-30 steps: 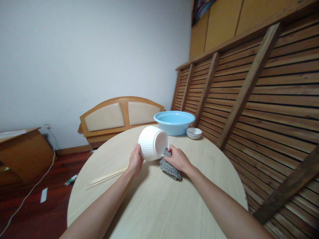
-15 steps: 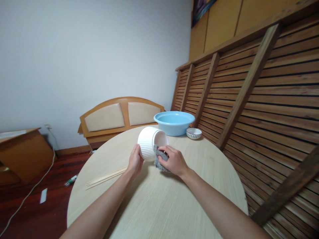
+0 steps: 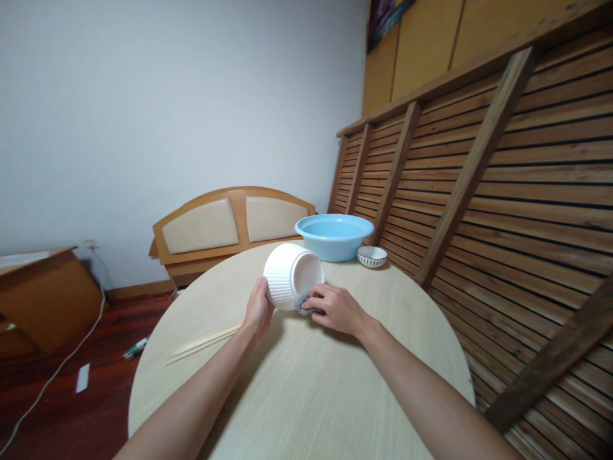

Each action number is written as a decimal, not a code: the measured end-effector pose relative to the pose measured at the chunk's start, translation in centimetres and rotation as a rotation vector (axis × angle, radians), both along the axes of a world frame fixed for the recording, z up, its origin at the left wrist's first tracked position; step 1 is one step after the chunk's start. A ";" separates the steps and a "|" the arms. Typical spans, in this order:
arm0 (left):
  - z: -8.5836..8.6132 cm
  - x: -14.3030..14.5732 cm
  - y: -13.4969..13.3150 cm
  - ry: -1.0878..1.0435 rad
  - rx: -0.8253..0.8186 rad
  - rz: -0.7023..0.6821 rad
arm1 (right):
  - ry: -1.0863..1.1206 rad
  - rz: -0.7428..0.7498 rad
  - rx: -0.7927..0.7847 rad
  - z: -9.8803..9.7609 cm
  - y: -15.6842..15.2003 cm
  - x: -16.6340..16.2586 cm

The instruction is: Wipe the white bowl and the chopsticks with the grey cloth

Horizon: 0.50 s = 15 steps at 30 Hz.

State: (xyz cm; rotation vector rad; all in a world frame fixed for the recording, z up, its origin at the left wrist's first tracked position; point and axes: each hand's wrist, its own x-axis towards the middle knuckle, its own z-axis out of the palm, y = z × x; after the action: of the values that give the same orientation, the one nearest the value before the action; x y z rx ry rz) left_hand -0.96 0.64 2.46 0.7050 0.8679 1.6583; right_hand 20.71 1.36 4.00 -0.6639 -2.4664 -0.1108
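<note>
A white ribbed bowl (image 3: 287, 276) is tilted on its side above the round wooden table (image 3: 297, 383), its mouth turned to the right. My left hand (image 3: 257, 310) grips its lower left side. My right hand (image 3: 334, 308) is closed on a grey cloth (image 3: 302, 303) bunched under the fingers and pressed at the bowl's lower rim. Most of the cloth is hidden by the hand.
A pair of chopsticks (image 3: 204, 341) lies on the table to the left. A light blue basin (image 3: 334, 236) and a small patterned bowl (image 3: 372, 255) stand at the far edge. A slatted wooden frame (image 3: 479, 191) leans along the right. A headboard (image 3: 230, 223) stands behind.
My right hand has gathered the grey cloth up from the table and moved it against the bowl's rim. The bowl stays tilted in my left hand.
</note>
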 end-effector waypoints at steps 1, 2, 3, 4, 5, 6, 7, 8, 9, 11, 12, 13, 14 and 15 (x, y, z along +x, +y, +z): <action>0.0 0.0 0.0 -0.005 -0.009 0.003 | -0.013 -0.001 -0.022 0.0 0.2 0.4; 0.0 -0.1 0.1 -0.009 -0.017 0.007 | -0.015 -0.004 -0.047 -0.1 0.4 0.7; 0.0 -0.1 0.1 -0.013 -0.023 0.009 | 0.000 -0.012 -0.070 -0.1 0.5 1.0; 0.0 -0.1 0.1 -0.016 -0.027 0.012 | 0.034 -0.026 -0.086 -0.1 0.6 1.3; 0.0 -0.2 0.2 -0.018 -0.029 0.014 | 0.079 -0.045 -0.094 -0.1 0.7 1.5; -0.1 -0.2 0.2 -0.019 -0.029 0.017 | 0.136 -0.070 -0.090 -0.1 0.8 1.7; -0.2 -0.2 0.3 -0.016 -0.028 0.017 | 0.198 -0.099 -0.074 0.0 0.8 1.7; -0.3 -0.3 0.3 -0.009 -0.025 0.015 | 0.260 -0.127 -0.050 0.1 0.8 1.7; -0.4 -0.3 0.3 0.001 -0.019 0.012 | 0.314 -0.150 -0.021 0.2 0.8 1.6; -0.6 -0.3 0.3 0.031 0.001 0.002 | 0.373 -0.165 0.038 0.4 0.6 1.1; -0.7 -0.3 0.2 0.046 0.013 -0.005 | 0.374 -0.153 0.062 0.4 0.5 0.8; -0.8 -0.2 0.2 0.059 0.025 -0.011 | 0.356 -0.128 0.080 0.5 0.3 0.5; -0.9 -0.2 0.2 0.069 0.035 -0.016 | 0.331 -0.096 0.095 0.5 0.2 0.2; -0.9 -0.2 0.1 0.078 0.039 -0.019 | 0.307 -0.064 0.105 0.4 0.0 -0.1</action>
State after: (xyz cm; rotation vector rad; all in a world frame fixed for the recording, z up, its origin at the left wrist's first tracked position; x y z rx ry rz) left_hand -1.17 0.75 1.54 0.8073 0.8834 1.6436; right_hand 20.63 1.41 4.44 -0.6607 -2.1312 -0.1506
